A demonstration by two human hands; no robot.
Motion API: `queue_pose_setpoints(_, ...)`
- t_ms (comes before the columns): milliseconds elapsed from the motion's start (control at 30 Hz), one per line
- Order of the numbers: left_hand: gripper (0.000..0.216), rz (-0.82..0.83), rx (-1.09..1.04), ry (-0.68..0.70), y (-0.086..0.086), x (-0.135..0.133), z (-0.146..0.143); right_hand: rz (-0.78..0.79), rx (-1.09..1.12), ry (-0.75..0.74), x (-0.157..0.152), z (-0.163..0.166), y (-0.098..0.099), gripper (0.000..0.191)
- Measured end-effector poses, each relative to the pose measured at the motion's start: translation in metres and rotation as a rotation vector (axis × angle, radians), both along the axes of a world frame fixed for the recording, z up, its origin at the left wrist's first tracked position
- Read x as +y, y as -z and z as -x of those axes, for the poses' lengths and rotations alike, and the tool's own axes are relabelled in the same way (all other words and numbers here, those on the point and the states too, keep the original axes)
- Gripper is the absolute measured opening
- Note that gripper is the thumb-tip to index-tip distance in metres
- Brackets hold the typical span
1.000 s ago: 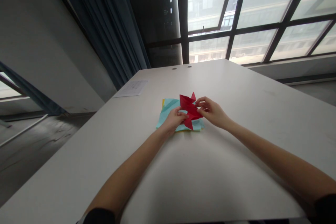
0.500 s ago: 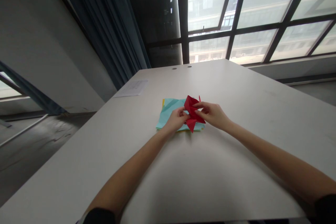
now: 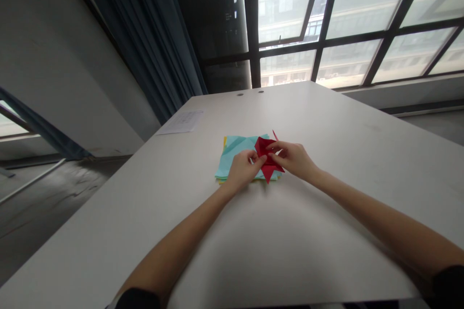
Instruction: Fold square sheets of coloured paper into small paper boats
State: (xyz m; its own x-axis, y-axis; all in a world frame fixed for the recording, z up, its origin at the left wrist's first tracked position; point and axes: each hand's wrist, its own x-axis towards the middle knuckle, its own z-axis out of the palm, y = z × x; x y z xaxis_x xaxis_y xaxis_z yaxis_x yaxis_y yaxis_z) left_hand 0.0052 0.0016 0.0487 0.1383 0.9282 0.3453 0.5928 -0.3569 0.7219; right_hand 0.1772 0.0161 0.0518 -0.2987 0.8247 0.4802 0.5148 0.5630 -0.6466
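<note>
A red folded paper with several pointed flaps is held between my two hands, over a stack of light blue paper sheets. My left hand pinches its left side, the thumb lying on the paper near its middle. On the other side, my right hand grips the right part between thumb and fingers. One thin red point sticks up behind the right fingers. Yellow edges show under the blue sheets. The fingers hide part of the folds.
All of this is on a large white table. A printed white sheet lies near its far left edge. Two small dark round holes sit near the far edge. Behind are a blue curtain and windows.
My left hand has shifted slightly right, its thumb now further onto the red paper. The paper has turned a little, and its upper flap sits lower. My right hand has stayed nearly in place.
</note>
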Motion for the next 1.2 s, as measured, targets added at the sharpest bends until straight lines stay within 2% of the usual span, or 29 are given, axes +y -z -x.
queue_pose_setpoints(133, 0.017, -0.084, 0.030, -0.033, 0.001, 0.004, 0.003, -0.025, -0.033, -0.002, 0.003, -0.003, 0.000, 0.018)
queue_pose_setpoints(267, 0.018, -0.028, 0.004, -0.026, 0.004, 0.010, 0.007, -0.034, -0.065, -0.032, 0.006, -0.006, 0.002, 0.018)
queue_pose_setpoints(467, 0.018, 0.175, -0.356, -0.020, 0.009, 0.018, 0.008, -0.165, -0.118, -0.066, 0.005, -0.006, 0.008, 0.031)
queue_pose_setpoints(533, 0.017, 0.235, -0.468, -0.024, 0.006, 0.018, 0.007, -0.137, -0.107, -0.042, 0.005, -0.006, 0.009, 0.025)
queue_pose_setpoints(600, 0.015, 0.295, -0.523, -0.044, 0.002, 0.016, 0.006, -0.042, -0.071, -0.048, 0.007, -0.007, 0.009, 0.023)
queue_pose_setpoints(667, 0.015, 0.336, -0.526, -0.070, -0.001, 0.014, 0.005, 0.039, -0.055, -0.067, 0.009, -0.009, 0.009, 0.025)
queue_pose_setpoints(733, 0.020, 0.347, -0.485, -0.082, 0.000, 0.014, 0.006, 0.055, -0.070, -0.071, 0.011, -0.010, 0.010, 0.026)
queue_pose_setpoints(867, 0.028, 0.262, -0.369, -0.078, 0.007, 0.018, 0.009, -0.038, -0.154, -0.042, 0.013, -0.011, 0.011, 0.026)
queue_pose_setpoints(1000, 0.032, 0.176, -0.345, -0.055, 0.012, 0.022, 0.011, -0.113, -0.189, -0.036, 0.011, -0.010, 0.009, 0.024)
queue_pose_setpoints(1100, 0.028, 0.236, -0.406, -0.069, 0.010, 0.021, 0.008, -0.013, -0.082, -0.017, 0.008, -0.009, 0.007, 0.022)
queue_pose_setpoints(1200, 0.027, 0.281, -0.521, -0.097, 0.010, 0.018, 0.005, 0.257, 0.083, -0.066, 0.006, -0.006, 0.006, 0.026)
